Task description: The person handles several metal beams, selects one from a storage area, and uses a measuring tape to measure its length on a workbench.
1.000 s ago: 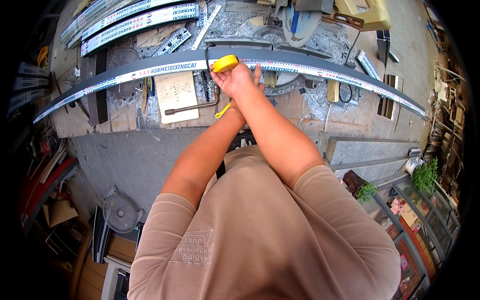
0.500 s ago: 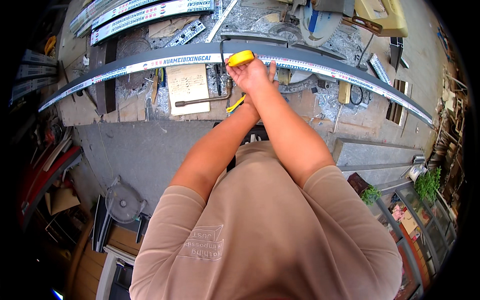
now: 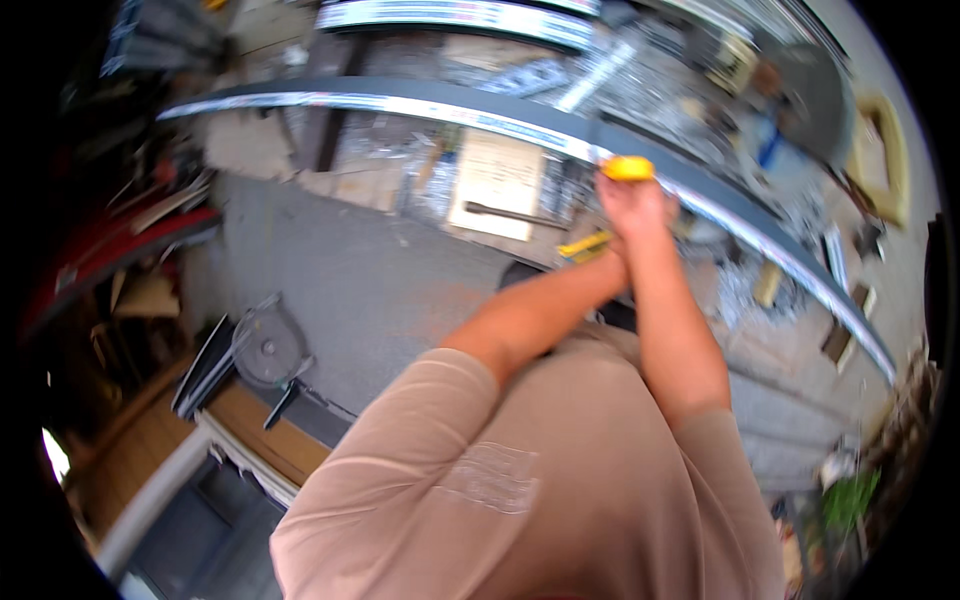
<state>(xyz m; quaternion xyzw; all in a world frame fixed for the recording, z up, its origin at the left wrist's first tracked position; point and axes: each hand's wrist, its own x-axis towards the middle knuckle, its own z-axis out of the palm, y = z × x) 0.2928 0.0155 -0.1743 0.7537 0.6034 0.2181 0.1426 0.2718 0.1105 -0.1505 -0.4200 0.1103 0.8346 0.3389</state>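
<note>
A yellow tape measure [image 3: 628, 168] is gripped in my right hand [image 3: 632, 205], against the near edge of a long dark grey bar with a white printed film strip [image 3: 430, 108]. My left forearm crosses beneath the right wrist. Only a little of my left hand [image 3: 612, 262] shows, and its fingers are mostly hidden behind the right hand. Beside it is a slim yellow tool [image 3: 585, 246]; whether the hand touches it, I cannot tell. Left of both hands, a dark metal rod tool [image 3: 510, 214] lies across a handwritten paper sheet [image 3: 497, 180]. Motion smears the picture.
More film-covered bars [image 3: 460, 18] are stacked at the far side. A round saw blade with its guard [image 3: 800, 110] stands at far right, near a cream plastic container [image 3: 880, 160]. Metal scraps litter the bench. A grey round fan-like object [image 3: 268, 345] sits low on the left.
The view has swung, so bench, bar and hands now appear further right and tilted. My crossed arms keep much the same pose, the right hand still on the tape measure.
</note>
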